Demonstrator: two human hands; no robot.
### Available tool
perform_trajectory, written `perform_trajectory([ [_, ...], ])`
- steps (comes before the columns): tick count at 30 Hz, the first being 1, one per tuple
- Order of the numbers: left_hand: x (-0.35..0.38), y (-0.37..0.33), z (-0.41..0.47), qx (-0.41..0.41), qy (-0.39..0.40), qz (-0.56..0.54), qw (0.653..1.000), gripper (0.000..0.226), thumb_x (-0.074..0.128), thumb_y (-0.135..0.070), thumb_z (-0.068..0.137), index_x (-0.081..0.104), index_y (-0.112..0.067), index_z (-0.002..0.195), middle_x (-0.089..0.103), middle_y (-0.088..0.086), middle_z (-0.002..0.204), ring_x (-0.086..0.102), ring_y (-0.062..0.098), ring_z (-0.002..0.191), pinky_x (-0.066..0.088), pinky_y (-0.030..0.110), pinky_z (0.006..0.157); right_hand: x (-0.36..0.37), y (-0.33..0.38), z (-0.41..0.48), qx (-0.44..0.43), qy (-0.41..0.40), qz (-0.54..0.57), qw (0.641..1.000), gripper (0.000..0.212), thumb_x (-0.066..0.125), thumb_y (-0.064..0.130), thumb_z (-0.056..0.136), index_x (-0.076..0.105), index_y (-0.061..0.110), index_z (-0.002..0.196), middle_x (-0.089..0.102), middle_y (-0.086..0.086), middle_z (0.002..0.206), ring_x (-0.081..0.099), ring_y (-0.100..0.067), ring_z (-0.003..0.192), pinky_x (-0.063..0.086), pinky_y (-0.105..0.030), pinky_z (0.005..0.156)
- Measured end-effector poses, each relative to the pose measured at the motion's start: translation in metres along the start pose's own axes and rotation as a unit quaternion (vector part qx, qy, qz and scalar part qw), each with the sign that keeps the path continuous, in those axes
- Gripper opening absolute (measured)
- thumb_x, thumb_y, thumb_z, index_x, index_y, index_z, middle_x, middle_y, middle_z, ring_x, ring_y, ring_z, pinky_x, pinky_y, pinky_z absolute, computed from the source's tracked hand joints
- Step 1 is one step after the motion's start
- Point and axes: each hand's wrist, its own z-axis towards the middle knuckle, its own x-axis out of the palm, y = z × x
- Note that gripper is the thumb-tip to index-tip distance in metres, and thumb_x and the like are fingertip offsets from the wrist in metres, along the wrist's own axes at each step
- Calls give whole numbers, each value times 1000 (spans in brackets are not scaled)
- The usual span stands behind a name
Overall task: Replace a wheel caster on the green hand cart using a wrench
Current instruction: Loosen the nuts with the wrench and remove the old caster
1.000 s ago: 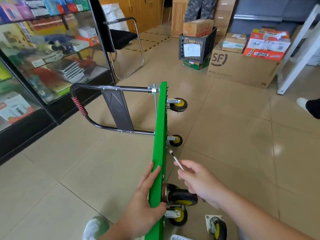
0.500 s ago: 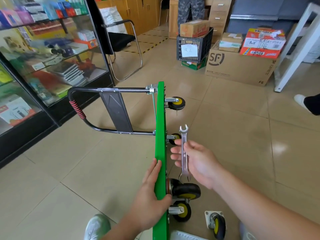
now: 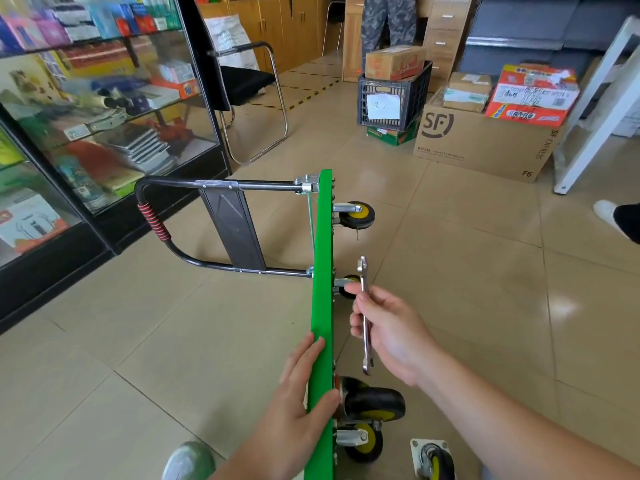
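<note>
tiled floor (image 3: 450,306); glass display cabinet (image 3: 104,116), cardboard box (image 3: 485,143) behind. green hand cart (image 3: 322,271) on edge, gripped by left hand (image 3: 298,400); right hand (image 3: 391,334) holds wrench (image 3: 363,271).

I see a glossy beige tiled floor (image 3: 467,278). The green metal hand cart (image 3: 322,306) stands on edge on it; 1 loose black-and-yellow caster (image 3: 434,460) lies near right, a brown printed cardboard box (image 3: 485,143) far right, a chrome-framed black chair (image 3: 246,84) far left.
</note>
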Motion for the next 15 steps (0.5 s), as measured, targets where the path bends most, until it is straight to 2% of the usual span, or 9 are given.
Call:
perform_trajectory([
  [5,-1,-1,6,-1,-19,17,1000,68,66,-42,84,37,-49,145,18,-47,148,29,-11,143,41,34,117,5,-3,7,8,13,12,1000,23,47,9,103,64,7,118,57,-4,79,61,-20,73,52,-36,72],
  [10,1,-1,8,5,-24,39,999,67,73,-24,93,36,-52,141,17,-51,140,34,-9,139,37,10,109,12,-6,12,8,1,8,1000,23,42,14,107,60,9,120,61,-7,84,67,-24,81,57,-40,76],
  [13,0,-3,7,3,-22,36,999,66,72,-26,92,37,-51,141,19,-49,142,33,-10,140,42,24,113,14,-9,12,-4,-10,-18,1000,21,39,14,108,57,13,119,67,-5,86,72,-24,89,57,-41,84],
  [15,-1,-5,7,-2,-24,29,999,65,70,-34,87,39,-50,141,20,-47,144,34,-11,139,46,33,112,14,-11,11,-7,-5,-29,1000,21,39,13,108,58,14,117,67,-3,86,72,-23,95,56,-40,87],
])
